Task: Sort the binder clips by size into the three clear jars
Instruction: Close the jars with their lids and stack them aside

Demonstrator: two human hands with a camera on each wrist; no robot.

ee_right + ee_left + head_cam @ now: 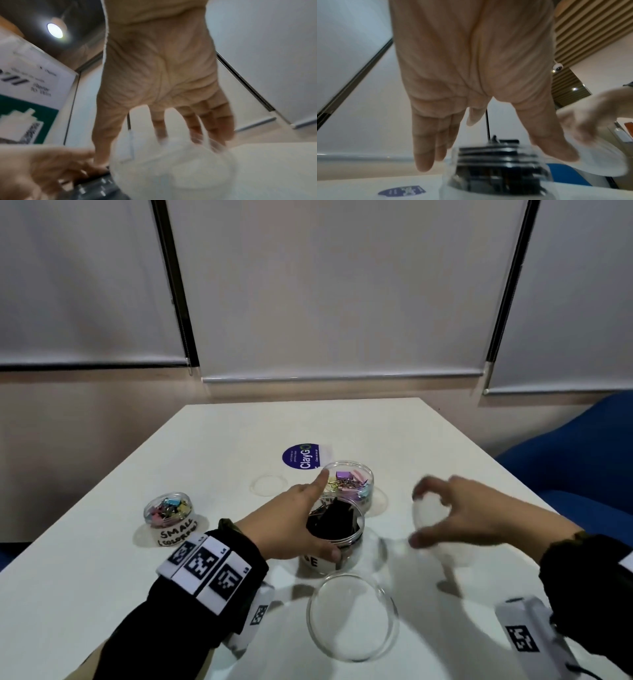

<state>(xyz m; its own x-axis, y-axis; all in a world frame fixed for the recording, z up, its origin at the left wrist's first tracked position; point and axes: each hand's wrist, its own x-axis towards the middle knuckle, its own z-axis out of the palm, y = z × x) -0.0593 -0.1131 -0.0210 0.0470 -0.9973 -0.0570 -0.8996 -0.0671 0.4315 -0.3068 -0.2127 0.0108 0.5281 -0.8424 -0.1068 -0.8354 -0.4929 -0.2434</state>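
Clear plastic lid (432, 517) is being pinched in the right hand (479, 513), right of the near jar (334, 537) of black clips (337, 520), which the left hand (294, 518) is cupping; capping it, lid squared over the rim, looks next.

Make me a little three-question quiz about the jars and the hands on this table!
1. True or false: the left hand is at the jar of black clips.
2. What does the right hand hold? A) a purple clip B) a clear round lid C) a pen
3. Fill in: the jar of coloured clips at the left has a label reading ____.

Key: 1 true; 2 B; 3 SMALL, though its last letter is partly hidden.
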